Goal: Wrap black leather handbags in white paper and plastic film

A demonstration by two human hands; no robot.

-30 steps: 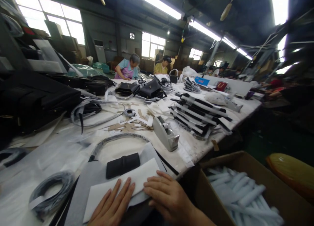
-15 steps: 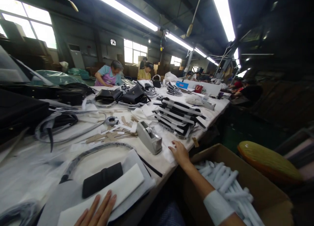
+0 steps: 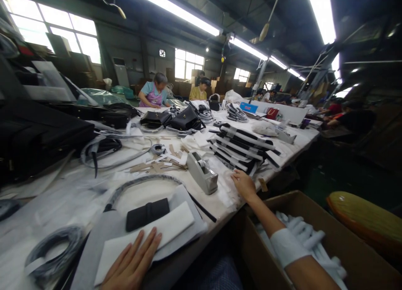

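Observation:
My left hand [image 3: 133, 262] lies flat and open on a white foam sheet [image 3: 147, 236] at the table's near edge. A small black rolled pouch [image 3: 147, 213] rests on the sheet just beyond the fingers. My right hand [image 3: 243, 184] reaches out to the right and rests on small clear strips [image 3: 226, 191] by the table edge, next to a grey tape dispenser [image 3: 203, 172]. Its fingers are curled down on the strips; what they pinch is hidden. A white cuff covers that forearm.
A stack of black and white wrapped pieces [image 3: 243, 149] lies beyond the right hand. A cardboard box [image 3: 345, 248] of white foam rolls stands at lower right. Black bags [image 3: 37, 137], coiled straps [image 3: 53, 256] and card scraps [image 3: 157, 164] cover the table. People work at the far end.
My right hand left the foam sheet and moved out right to the strips beside the tape dispenser. The left hand stayed flat on the sheet. The view swung a little.

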